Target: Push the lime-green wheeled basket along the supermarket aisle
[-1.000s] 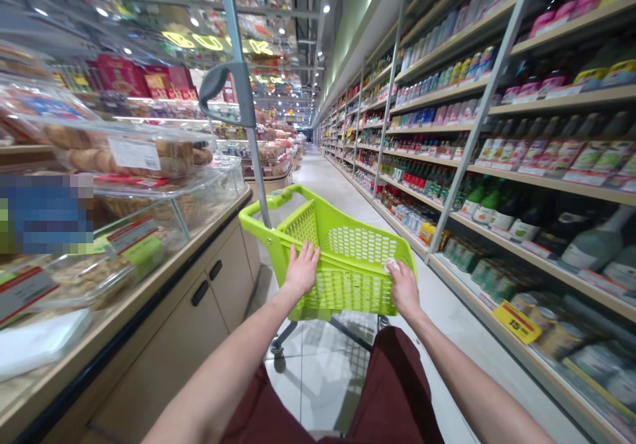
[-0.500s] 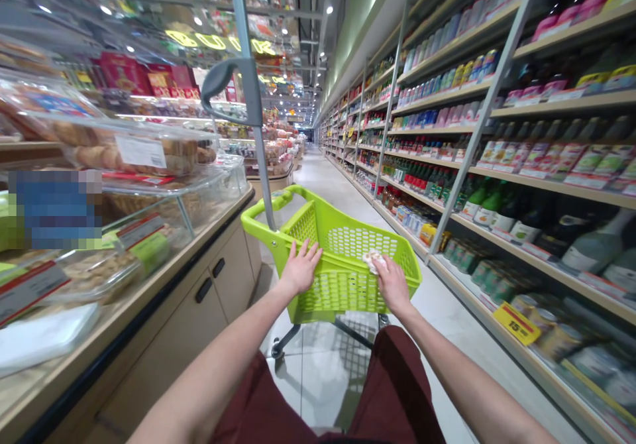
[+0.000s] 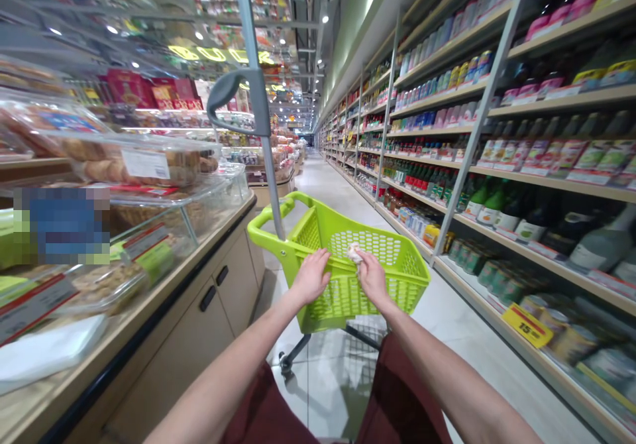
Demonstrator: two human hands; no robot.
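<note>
"Where is the basket [image 3: 344, 298]?"

"Green, at five o'clock from centre. Left hand [image 3: 312, 277]: fingers slightly spread, on the near rim."

"Right hand [image 3: 372, 276]?"

"At three o'clock from the left, fingers pinching a crumpled white cloth [image 3: 354, 253] against the rim."

Your left hand [image 3: 312, 277] and right hand [image 3: 371, 277] are bare, and so are your left forearm [image 3: 238, 371] and right forearm [image 3: 447, 371] as far as they show. Over your legs [image 3: 261, 407] you wear plain, loose cloth [image 3: 392, 371] in dark maroon, darker where shadow falls across the right leg [image 3: 415, 404].
</note>
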